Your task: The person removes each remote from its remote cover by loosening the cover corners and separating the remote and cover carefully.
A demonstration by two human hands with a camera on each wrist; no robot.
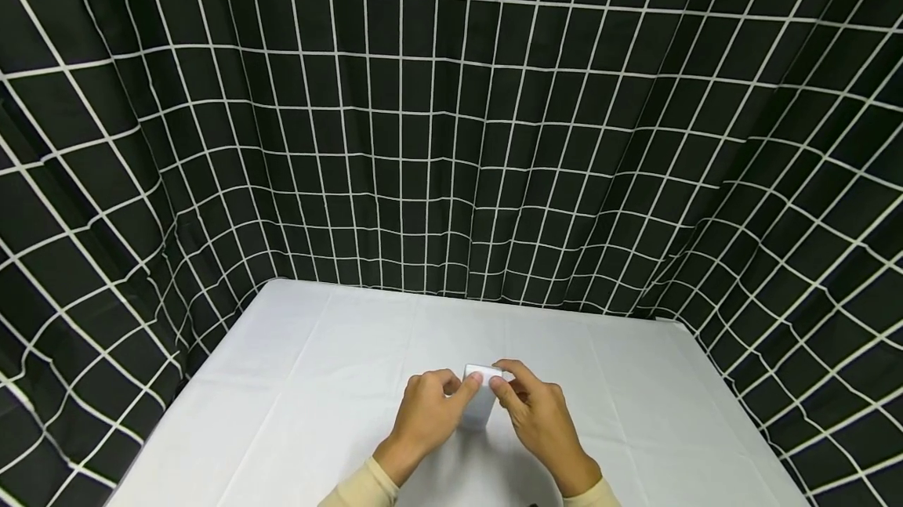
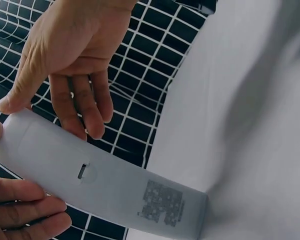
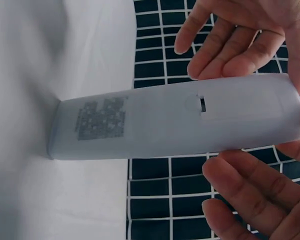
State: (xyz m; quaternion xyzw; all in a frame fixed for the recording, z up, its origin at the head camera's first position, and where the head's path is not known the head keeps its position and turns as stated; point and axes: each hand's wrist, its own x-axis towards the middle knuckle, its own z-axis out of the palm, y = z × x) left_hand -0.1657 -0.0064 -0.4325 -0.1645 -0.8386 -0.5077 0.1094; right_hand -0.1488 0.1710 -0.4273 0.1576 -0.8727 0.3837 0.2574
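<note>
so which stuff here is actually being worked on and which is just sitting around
In hand: remote, stood on end, gripped at its top by the left hand and the right hand.

Just there: table; grid curtain.

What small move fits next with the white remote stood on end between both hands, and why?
Probably a thumb pressing the latch notch to slide the back cover off: the remote stands on the table, its back with the code label showing, pinched at the top by left hand and right hand.
</note>
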